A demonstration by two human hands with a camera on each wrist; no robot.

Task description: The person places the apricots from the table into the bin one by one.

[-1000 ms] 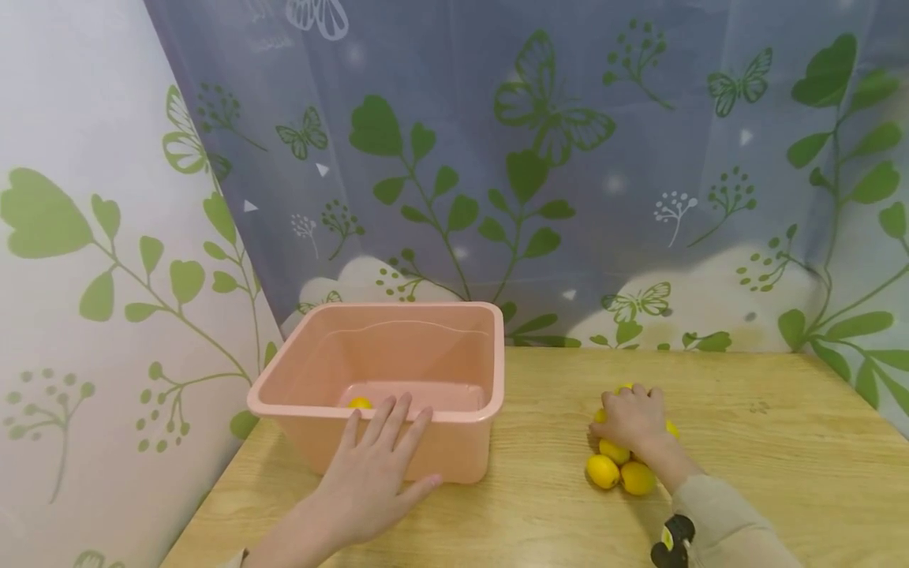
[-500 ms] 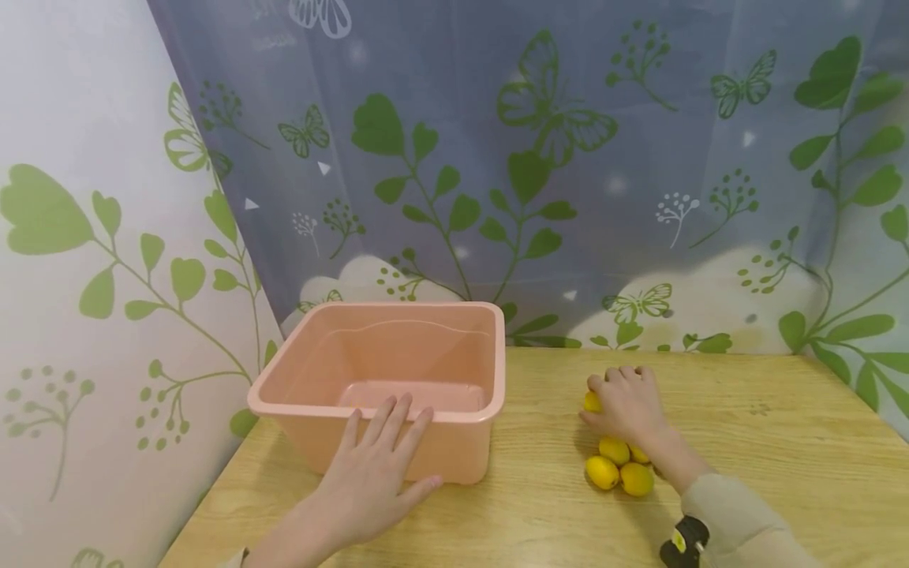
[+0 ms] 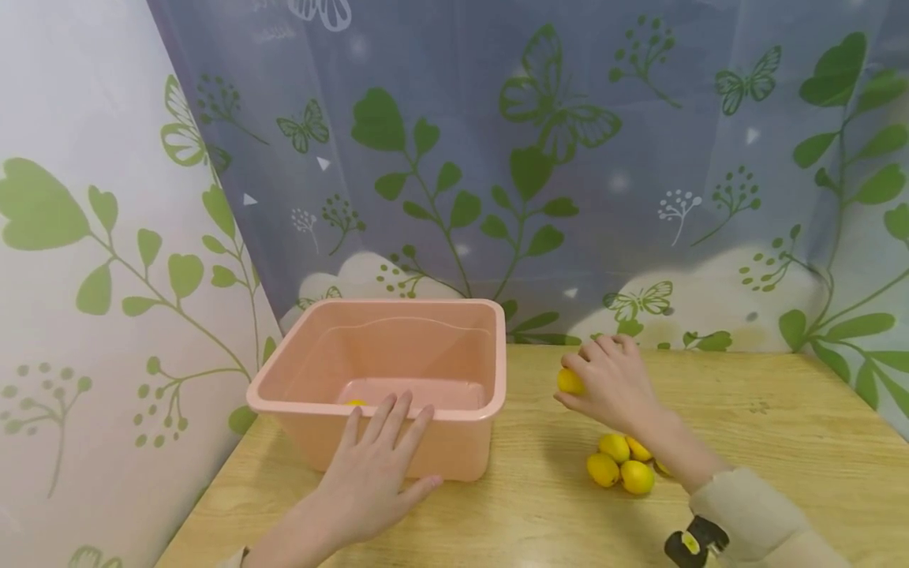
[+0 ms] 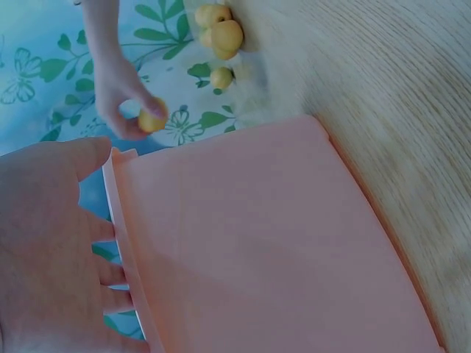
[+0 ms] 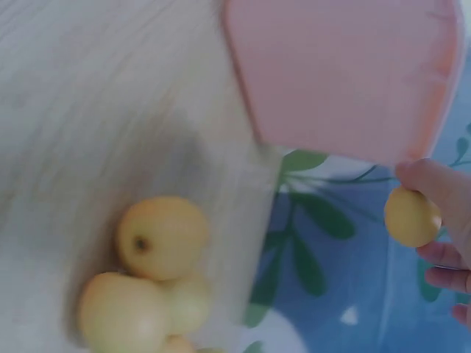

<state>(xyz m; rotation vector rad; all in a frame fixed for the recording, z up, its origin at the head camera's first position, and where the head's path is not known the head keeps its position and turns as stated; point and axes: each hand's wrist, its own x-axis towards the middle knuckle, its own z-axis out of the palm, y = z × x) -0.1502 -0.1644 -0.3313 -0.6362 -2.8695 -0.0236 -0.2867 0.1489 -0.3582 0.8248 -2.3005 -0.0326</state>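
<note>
My right hand pinches a yellow lemon between thumb and fingers, raised above the table and right of the pink bin. In the right wrist view the held lemon overlaps the patterned backdrop, thumb on one side. Straight fingers of my left hand rest on the bin's front rim; the left wrist view has their tips reaching past the rim. Inside the bin, the top of another lemon peeks over the front edge. Several lemons lie bunched on the table below my right wrist.
The wooden table carries the bin at its left. Behind it hangs a blue backdrop with green leaves and butterflies, and a pale patterned sheet closes the left side. A black device sits at the right sleeve.
My right hand has gripped a lemon out of the bunch, lifted it and carried it left toward the bin. The left hand has stayed at the rim.
</note>
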